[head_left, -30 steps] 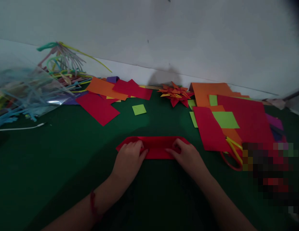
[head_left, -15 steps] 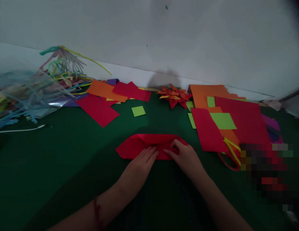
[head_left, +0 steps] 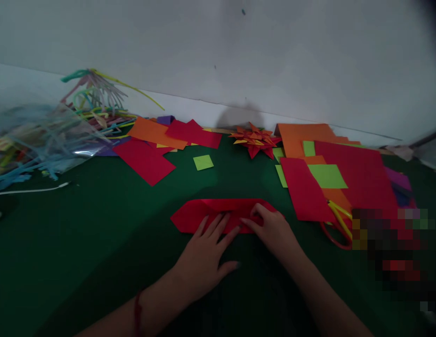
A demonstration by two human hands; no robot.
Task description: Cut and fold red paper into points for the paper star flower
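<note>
A folded strip of red paper (head_left: 193, 217) with pointed ends lies across the green tabletop in front of me. My left hand (head_left: 207, 255) rests with its fingers spread, the fingertips pressing on the middle of the strip and the thumb out over the table. On the strip's right part, my right hand (head_left: 270, 227) has its fingers curled in, thumb and forefinger at the paper and seemingly gripping it. The right end of the strip is partly hidden behind that hand.
A layered paper star (head_left: 254, 140) sits at the back, with a small green square (head_left: 203, 162) to its left. Coloured sheets (head_left: 351, 173) and scissors (head_left: 339, 217) lie at right. A clear bag (head_left: 45, 135) of pipe cleaners stands at left, near loose paper (head_left: 145, 161).
My left hand's fingers have spread apart and its thumb has come out to the side. My right hand stays at the same part of the red paper.
</note>
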